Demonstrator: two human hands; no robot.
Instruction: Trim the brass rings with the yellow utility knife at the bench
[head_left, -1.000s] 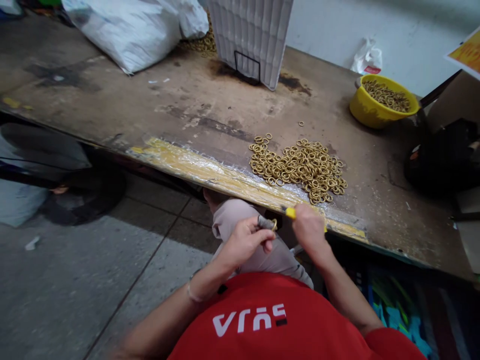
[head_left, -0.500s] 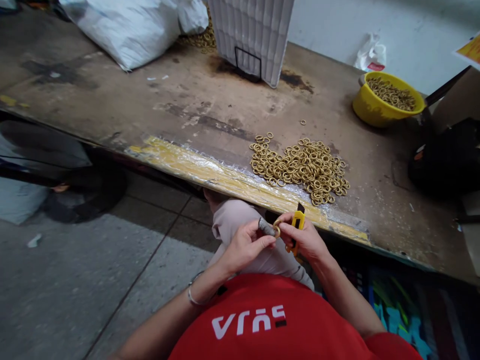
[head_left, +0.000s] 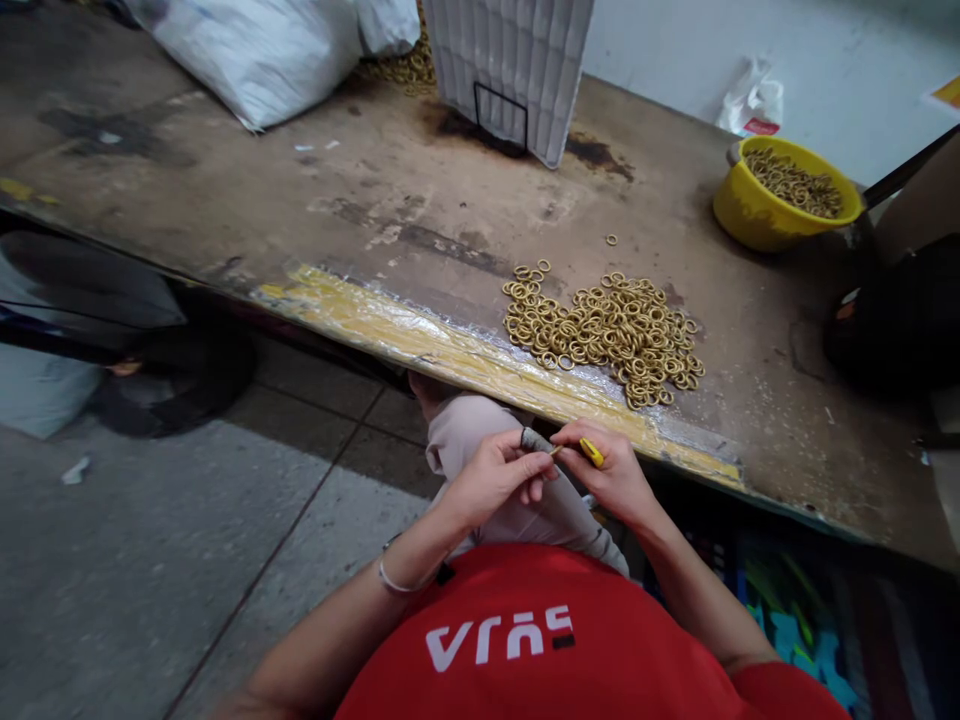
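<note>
Above my lap, my left hand (head_left: 491, 482) pinches a small gold-coloured ring (head_left: 556, 451), seen nearly edge-on. A grey wrap (head_left: 535, 440) covers what looks like my left index finger. My right hand (head_left: 616, 478) is closed around a yellow box cutter (head_left: 592, 453), and its fingertips meet the ring's other side. The cutter's blade cannot be made out from here. Just beyond my hands, a heap of similar rings (head_left: 607, 325) lies on the workbench (head_left: 360, 210), near its taped front edge (head_left: 405, 335).
A yellow basin (head_left: 757, 225) full of rings stands at the back right. Behind are a white sack (head_left: 262, 60), more rings (head_left: 405, 70) and a grey ribbed panel (head_left: 510, 70) with a black wire stand. A black object (head_left: 892, 310) sits at the right.
My right hand has turned, so the box cutter, upright with its blade showing before, now lies lower and mostly hidden. The ring has tipped from face-on to nearly edge-on.
</note>
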